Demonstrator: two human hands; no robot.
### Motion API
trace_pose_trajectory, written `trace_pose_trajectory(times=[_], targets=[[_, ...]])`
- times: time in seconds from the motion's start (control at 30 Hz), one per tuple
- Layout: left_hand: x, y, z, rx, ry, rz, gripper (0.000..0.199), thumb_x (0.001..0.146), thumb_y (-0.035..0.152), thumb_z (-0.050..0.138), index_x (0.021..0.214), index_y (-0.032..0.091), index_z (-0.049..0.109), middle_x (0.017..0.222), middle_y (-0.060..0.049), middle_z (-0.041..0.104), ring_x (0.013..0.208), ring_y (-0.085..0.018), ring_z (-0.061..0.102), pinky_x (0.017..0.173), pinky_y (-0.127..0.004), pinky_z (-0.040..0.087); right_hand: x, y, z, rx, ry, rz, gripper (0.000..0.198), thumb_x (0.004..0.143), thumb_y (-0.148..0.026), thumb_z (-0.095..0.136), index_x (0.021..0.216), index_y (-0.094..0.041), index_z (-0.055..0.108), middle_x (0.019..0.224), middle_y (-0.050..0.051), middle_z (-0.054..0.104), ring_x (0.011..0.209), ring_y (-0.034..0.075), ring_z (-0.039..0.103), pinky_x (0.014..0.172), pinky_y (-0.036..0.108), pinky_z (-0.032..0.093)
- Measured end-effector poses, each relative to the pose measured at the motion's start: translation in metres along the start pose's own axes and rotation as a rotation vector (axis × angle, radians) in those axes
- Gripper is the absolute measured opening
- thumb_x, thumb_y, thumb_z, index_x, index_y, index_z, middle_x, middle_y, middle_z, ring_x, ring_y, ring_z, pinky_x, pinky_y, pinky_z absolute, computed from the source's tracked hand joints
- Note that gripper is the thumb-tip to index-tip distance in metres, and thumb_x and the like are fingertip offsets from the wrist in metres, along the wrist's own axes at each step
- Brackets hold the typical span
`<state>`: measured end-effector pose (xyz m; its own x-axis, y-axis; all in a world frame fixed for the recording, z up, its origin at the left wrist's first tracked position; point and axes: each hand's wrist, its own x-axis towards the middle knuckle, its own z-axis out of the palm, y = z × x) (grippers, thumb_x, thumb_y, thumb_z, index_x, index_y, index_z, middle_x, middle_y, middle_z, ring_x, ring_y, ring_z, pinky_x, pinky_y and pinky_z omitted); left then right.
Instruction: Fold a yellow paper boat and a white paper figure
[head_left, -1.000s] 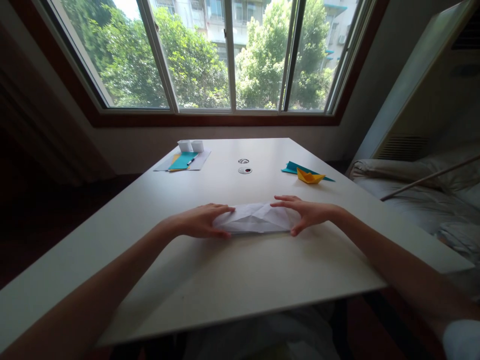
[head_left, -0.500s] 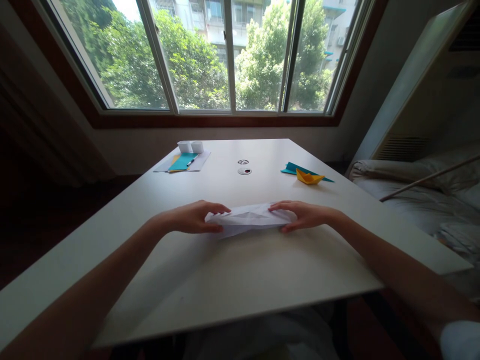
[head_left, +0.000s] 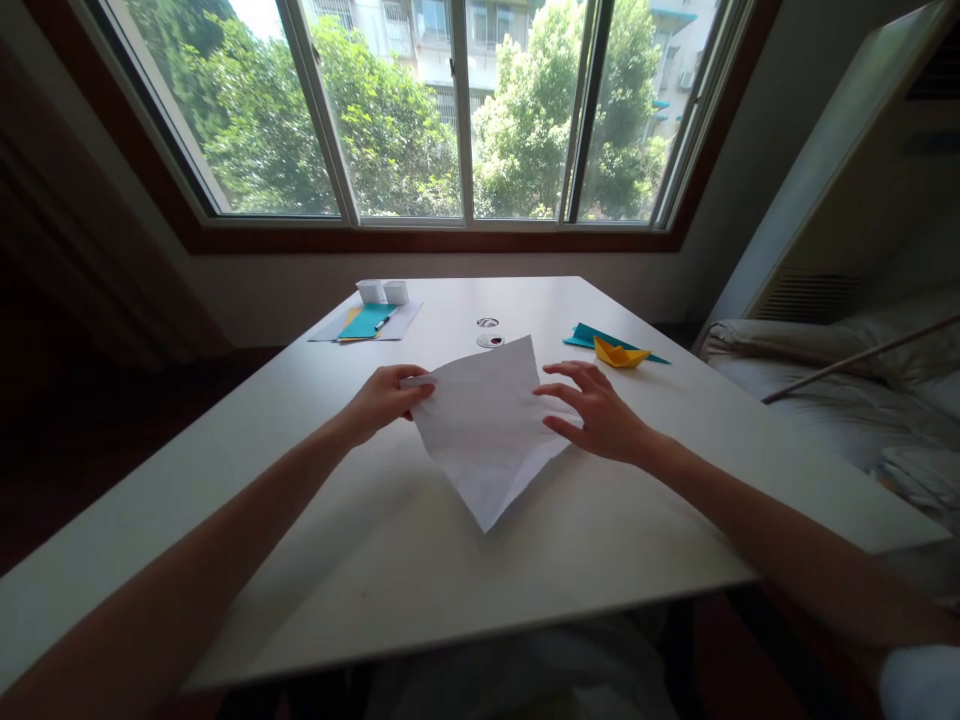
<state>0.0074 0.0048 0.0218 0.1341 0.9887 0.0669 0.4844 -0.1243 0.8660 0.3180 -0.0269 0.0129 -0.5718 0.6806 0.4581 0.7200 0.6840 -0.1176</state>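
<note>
A creased sheet of white paper (head_left: 487,430) is held up over the near half of the table, one corner pointing down toward me. My left hand (head_left: 386,398) pinches its left edge between thumb and fingers. At the right side of the sheet, my right hand (head_left: 596,410) has its fingers spread apart, close to the paper's edge; whether a fingertip touches it I cannot tell. Beyond my right hand sit a yellow paper boat (head_left: 620,353) and a blue folded paper plane (head_left: 589,337).
The white table (head_left: 315,590) stretches to the window wall. At its far left are two small white boxes (head_left: 382,291), blue paper (head_left: 367,321) over yellow and white sheets, and a pen (head_left: 387,318). Round inserts (head_left: 489,341) lie mid-table. A cushioned seat (head_left: 787,370) stands on the right.
The white paper has gone from a narrow folded strip to a wide opened sheet. My left hand has risen and pinches its edge; my right hand has lifted, fingers now spread.
</note>
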Motion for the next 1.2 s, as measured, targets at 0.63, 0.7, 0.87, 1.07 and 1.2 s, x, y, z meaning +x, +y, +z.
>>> trace_pose_trajectory(times=[0.63,0.7,0.87,1.07,1.2], targets=[[0.01,-0.027,-0.03,0.316,-0.42,-0.072,0.025,0.057,0.038,0.065,0.074,0.019,0.069,0.072,0.0,0.066,0.068,-0.018,0.056,0.062,-0.024,0.04,-0.003,0.059,0.01,0.126,-0.463,0.263,0.067,0.066,-0.061,0.058,0.117,-0.018,0.055,0.117,0.013,0.053,0.108,0.031,0.047,0.091,0.041,0.038],[0.007,-0.025,-0.031,0.268,-0.448,-0.087,0.026,0.058,0.037,0.065,0.077,0.019,0.069,0.078,-0.001,0.067,0.073,-0.019,0.057,0.067,-0.025,0.042,-0.003,0.058,0.008,0.12,-0.455,0.261,0.064,0.064,-0.06,0.059,0.11,-0.016,0.058,0.111,0.014,0.056,0.103,0.03,0.05,0.087,0.04,0.04],[0.005,-0.024,-0.031,0.234,-0.445,-0.049,0.026,0.06,0.038,0.065,0.077,0.018,0.068,0.071,-0.001,0.064,0.066,-0.017,0.055,0.061,-0.024,0.04,-0.002,0.057,0.005,0.21,-0.388,0.309,0.038,0.07,-0.048,0.057,0.092,-0.017,0.061,0.093,0.008,0.062,0.084,0.022,0.056,0.073,0.031,0.044],[0.007,-0.028,-0.031,0.292,-0.463,-0.014,0.028,0.058,0.039,0.064,0.076,0.017,0.067,0.062,0.001,0.057,0.059,-0.015,0.05,0.055,-0.022,0.038,-0.002,0.067,0.007,0.251,-0.347,0.333,0.022,0.07,-0.039,0.055,0.071,-0.017,0.058,0.076,0.003,0.062,0.07,0.016,0.055,0.063,0.026,0.04],[0.012,-0.032,-0.032,0.367,-0.464,0.053,0.026,0.06,0.038,0.062,0.073,0.015,0.064,0.058,0.003,0.053,0.056,-0.012,0.046,0.053,-0.021,0.035,-0.003,0.073,0.01,0.254,-0.329,0.304,0.021,0.068,-0.038,0.057,0.067,-0.017,0.056,0.071,0.002,0.06,0.067,0.015,0.053,0.06,0.025,0.039]])
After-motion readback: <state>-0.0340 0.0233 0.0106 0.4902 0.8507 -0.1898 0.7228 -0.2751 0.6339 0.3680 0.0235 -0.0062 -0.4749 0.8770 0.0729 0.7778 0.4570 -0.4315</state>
